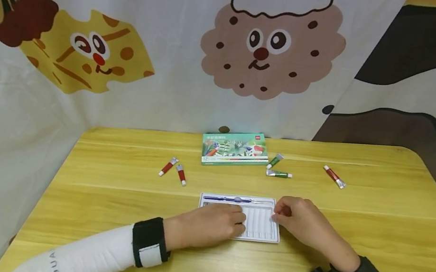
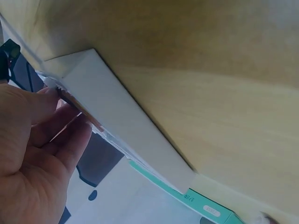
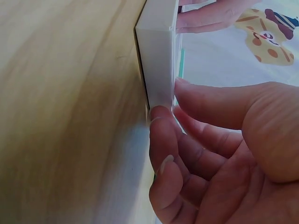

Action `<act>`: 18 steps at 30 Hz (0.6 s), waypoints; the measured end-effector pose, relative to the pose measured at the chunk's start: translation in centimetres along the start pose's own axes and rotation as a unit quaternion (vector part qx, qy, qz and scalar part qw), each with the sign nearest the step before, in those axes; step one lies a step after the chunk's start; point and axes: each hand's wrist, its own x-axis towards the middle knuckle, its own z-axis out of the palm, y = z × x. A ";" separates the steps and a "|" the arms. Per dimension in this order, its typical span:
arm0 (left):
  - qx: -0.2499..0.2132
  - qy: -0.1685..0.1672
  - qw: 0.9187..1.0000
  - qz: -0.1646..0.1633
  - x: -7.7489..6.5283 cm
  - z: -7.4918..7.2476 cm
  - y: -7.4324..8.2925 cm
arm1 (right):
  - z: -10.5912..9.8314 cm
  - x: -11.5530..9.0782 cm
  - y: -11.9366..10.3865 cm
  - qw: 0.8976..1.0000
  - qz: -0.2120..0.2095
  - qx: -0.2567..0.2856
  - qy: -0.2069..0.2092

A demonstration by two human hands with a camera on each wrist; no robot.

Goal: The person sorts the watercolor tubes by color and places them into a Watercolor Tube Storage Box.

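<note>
A shallow white paint tray (image 1: 259, 225) with narrow slots lies in the middle of the table, a blue-handled paintbrush (image 1: 229, 199) along its far side. Over its left half is my left hand (image 1: 207, 223), hiding several slots. In the left wrist view its thumb and fingertips pinch a narrow brown paint tube (image 2: 79, 109) just above the tray's rim; most of the tube is hidden. My right hand (image 1: 303, 220) holds the tray's right end, the thumb (image 3: 205, 100) at the top edge and curled fingers against the end wall.
Behind the tray lies a green paint box (image 1: 235, 149). Two red tubes (image 1: 168, 166) are to its left, and two green tubes (image 1: 279, 174) by its right end. Farther right is another red tube (image 1: 334, 176). A cartoon-printed cloth (image 1: 153, 106) hangs along the table's back edge.
</note>
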 end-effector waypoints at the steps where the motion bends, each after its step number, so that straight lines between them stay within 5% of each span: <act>1: -0.002 -0.003 1.000 0.000 0.0 0.0 0.0 | 0.0 0.0 0.0 1.000 0.001 0.001 0.000; 18: -0.020 -0.035 0.999 0.004 0.7 -0.5 -0.4 | 0.0 0.0 0.2 1.000 0.010 0.015 -0.004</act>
